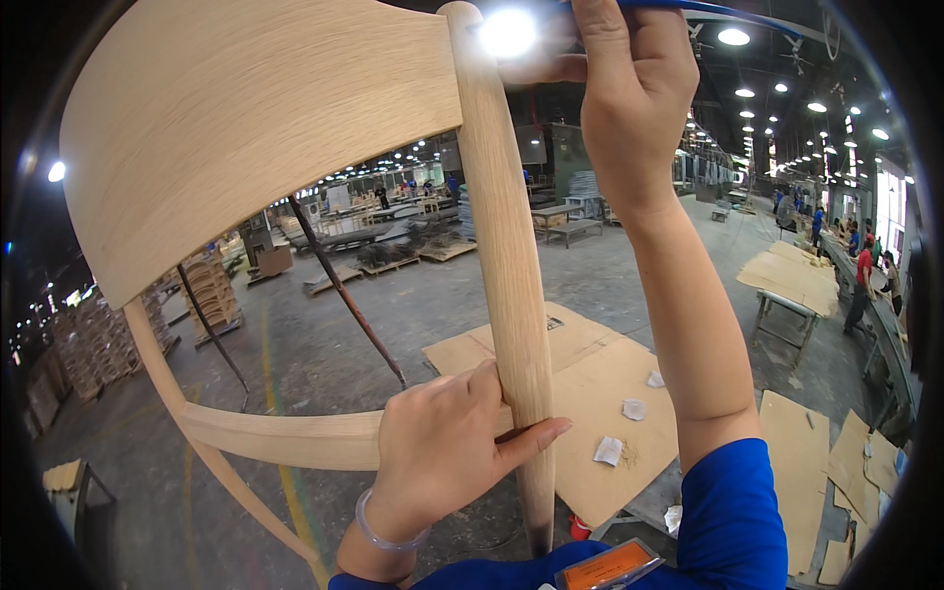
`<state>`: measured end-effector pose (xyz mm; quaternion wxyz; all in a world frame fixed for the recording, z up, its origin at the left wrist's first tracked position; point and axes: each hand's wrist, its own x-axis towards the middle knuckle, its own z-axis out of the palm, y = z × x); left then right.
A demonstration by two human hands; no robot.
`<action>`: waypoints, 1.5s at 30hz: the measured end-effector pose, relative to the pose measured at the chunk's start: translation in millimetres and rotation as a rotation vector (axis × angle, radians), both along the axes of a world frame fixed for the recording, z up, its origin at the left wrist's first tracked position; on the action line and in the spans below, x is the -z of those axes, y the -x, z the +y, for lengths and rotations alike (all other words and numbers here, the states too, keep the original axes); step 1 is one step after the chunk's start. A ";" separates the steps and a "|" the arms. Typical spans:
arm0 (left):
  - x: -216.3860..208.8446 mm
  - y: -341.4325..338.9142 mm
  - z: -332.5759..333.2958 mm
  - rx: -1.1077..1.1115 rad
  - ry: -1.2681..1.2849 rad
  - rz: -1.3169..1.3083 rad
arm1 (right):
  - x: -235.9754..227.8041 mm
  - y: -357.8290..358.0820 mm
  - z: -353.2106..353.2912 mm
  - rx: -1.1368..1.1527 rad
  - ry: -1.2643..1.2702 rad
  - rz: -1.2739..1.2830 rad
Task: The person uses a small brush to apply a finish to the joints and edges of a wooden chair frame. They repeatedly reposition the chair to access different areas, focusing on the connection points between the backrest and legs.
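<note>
A pale wooden chair frame (295, 108) fills the left and middle, with a broad curved backrest panel, a round post (506, 226) and a curved rail (285, 436). My left hand (442, 442), with a clear bracelet at the wrist, is closed round the lower post where the rail meets it, thumb across the front. Raised by the post's top, my right hand (639, 88) has its fingers closed on a thin blue thing (688, 6) that runs off to the right; its kind is unclear. Bright glare hides part of the fingertips.
Below the post lies a cardboard-covered surface (590, 379) with crumpled white scraps (608, 450). Two dark rods (344, 290) stand behind the frame. At right are a board-topped table (787, 275), cardboard sheets (792, 472) and people along a long bench. Stacked wooden parts (206, 295) stand at left.
</note>
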<state>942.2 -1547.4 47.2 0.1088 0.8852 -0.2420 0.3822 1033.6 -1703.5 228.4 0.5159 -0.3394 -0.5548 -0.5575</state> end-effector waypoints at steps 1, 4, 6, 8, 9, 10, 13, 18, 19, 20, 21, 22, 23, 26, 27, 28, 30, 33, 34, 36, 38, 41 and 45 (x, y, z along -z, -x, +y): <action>0.0 -0.4 0.2 0.002 0.006 0.004 | -0.6 -1.1 0.5 -0.004 0.002 -0.003; -0.4 -1.1 1.0 0.004 0.019 0.008 | -2.3 -3.8 2.1 -0.030 0.008 -0.012; -0.8 -1.5 1.2 0.005 0.021 -0.001 | -2.5 -5.2 3.2 -0.063 0.015 -0.017; -0.9 -1.3 1.3 -0.002 0.016 -0.016 | -2.3 -5.9 3.9 -0.056 0.013 -0.008; -1.1 -1.1 1.5 -0.006 0.014 -0.024 | -2.4 -6.1 4.5 -0.053 0.012 -0.005; -1.1 -1.3 1.7 -0.013 0.009 -0.027 | -2.4 -6.4 5.4 -0.070 0.014 -0.021; -1.4 -2.0 2.4 -0.033 -0.003 -0.043 | -3.2 -8.1 8.2 -0.121 0.018 -0.043; -1.1 -4.4 2.5 -0.034 0.001 -0.101 | -4.5 -13.5 9.7 -0.136 0.025 -0.021; -1.1 -4.7 2.6 -0.045 -0.001 -0.093 | -5.2 -14.9 10.0 -0.130 0.029 -0.022; -1.2 -5.1 2.7 -0.055 -0.003 -0.084 | -6.0 -16.4 10.3 -0.124 0.033 -0.022; -1.3 -5.4 2.9 -0.065 -0.005 -0.076 | -6.5 -18.0 11.1 -0.117 0.036 -0.023; -1.4 -5.8 3.2 -0.070 -0.006 -0.081 | -7.0 -19.8 12.3 -0.149 0.041 -0.029; -1.5 -6.1 3.5 -0.075 -0.005 -0.085 | -7.2 -21.5 14.1 -0.180 0.046 -0.035; -1.7 -8.6 4.8 -0.083 -0.008 -0.105 | -7.4 -26.1 17.5 -0.205 0.054 -0.027; -1.8 -9.7 5.3 -0.085 -0.010 -0.112 | -7.5 -27.3 18.6 -0.202 0.055 -0.021; -1.8 -10.6 5.7 -0.088 -0.009 -0.120 | -7.6 -28.3 19.8 -0.209 0.054 -0.023; -1.4 -11.3 6.7 -0.095 -0.009 -0.137 | -8.0 -30.1 22.5 -0.225 0.051 -0.030; -1.1 -12.1 9.1 -0.092 0.007 -0.138 | -9.0 -32.0 27.0 -0.228 0.018 -0.023; -0.9 -11.9 9.9 -0.094 0.002 -0.148 | -9.2 -32.3 28.3 -0.226 0.023 -0.028; -0.3 -10.3 11.7 -0.104 0.001 -0.123 | -9.0 -32.6 31.0 -0.221 0.032 -0.036; -0.1 -8.5 14.1 -0.119 -0.013 -0.127 | -7.9 -32.3 34.6 -0.235 0.024 -0.030; -0.2 -6.3 18.1 -0.144 -0.021 -0.115 | -7.8 -31.7 40.5 -0.250 0.015 -0.034; 0.2 -5.8 21.9 -0.164 -0.022 -0.109 | -5.9 -32.4 47.2 -0.275 0.008 -0.013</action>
